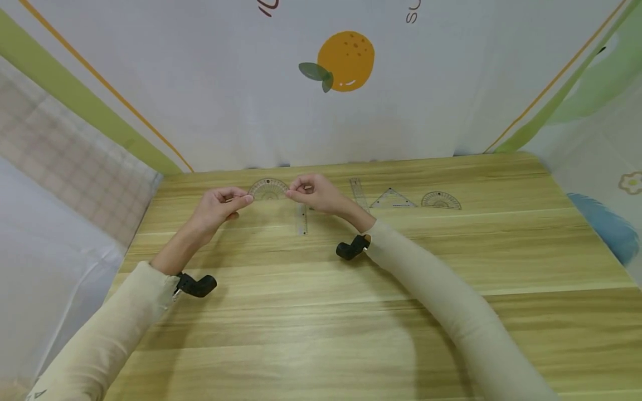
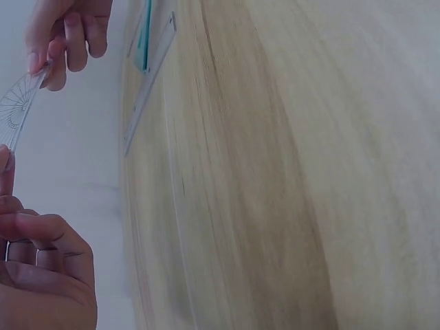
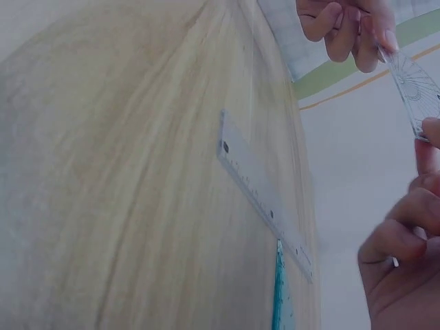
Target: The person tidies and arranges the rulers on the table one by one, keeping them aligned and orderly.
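Note:
A clear protractor (image 1: 268,190) is held above the table near its back edge, curved side up. My left hand (image 1: 213,211) pinches its left corner between thumb and finger, and my right hand (image 1: 321,195) pinches the right corner. Both wrist views show the protractor (image 2: 16,106) (image 3: 414,86) stretched between the two hands. Below the right hand a clear ruler (image 1: 302,221) lies on the table, partly covered by that hand. In the right wrist view, a teal see-through piece (image 3: 278,295) lies against the ruler (image 3: 258,196); the head view mostly hides it.
To the right of the right hand lie a second clear ruler (image 1: 357,189), a clear set square (image 1: 393,199) and another protractor (image 1: 441,201). The wooden table (image 1: 301,312) meets a hanging cloth (image 1: 241,111) printed with an orange at the back.

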`<move>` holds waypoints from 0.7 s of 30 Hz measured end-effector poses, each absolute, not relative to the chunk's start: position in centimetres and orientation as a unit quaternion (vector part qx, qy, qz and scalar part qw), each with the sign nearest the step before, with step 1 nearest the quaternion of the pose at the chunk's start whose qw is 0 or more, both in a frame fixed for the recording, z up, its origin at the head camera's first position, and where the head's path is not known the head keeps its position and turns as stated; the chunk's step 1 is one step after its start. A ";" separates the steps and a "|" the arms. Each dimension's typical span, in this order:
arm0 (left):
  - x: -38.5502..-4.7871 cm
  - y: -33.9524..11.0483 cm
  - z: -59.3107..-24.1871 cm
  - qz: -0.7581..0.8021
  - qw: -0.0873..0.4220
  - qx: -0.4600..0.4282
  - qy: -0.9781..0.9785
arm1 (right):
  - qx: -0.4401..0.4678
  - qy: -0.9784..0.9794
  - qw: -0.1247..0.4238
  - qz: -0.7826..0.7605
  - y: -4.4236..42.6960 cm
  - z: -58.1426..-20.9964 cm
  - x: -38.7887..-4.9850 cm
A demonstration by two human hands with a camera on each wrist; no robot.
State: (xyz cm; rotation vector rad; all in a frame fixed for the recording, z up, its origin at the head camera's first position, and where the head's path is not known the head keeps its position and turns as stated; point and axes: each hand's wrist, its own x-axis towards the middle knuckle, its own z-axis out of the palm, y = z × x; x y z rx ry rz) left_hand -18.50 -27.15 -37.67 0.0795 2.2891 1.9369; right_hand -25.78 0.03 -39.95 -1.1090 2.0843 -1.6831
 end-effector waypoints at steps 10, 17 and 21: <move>-18.4 -26.7 -37.4 0.639 0.058 0.021 0.767 | -0.380 0.685 0.117 -0.611 0.9 -39.9 -25.6; -18.2 -26.6 -37.0 0.599 0.049 0.043 0.798 | -0.378 0.685 0.110 -0.613 1.4 -40.0 -25.5; -18.1 -26.4 -37.1 0.600 0.048 0.051 0.797 | -0.374 0.693 0.105 -0.607 1.5 -39.9 -25.3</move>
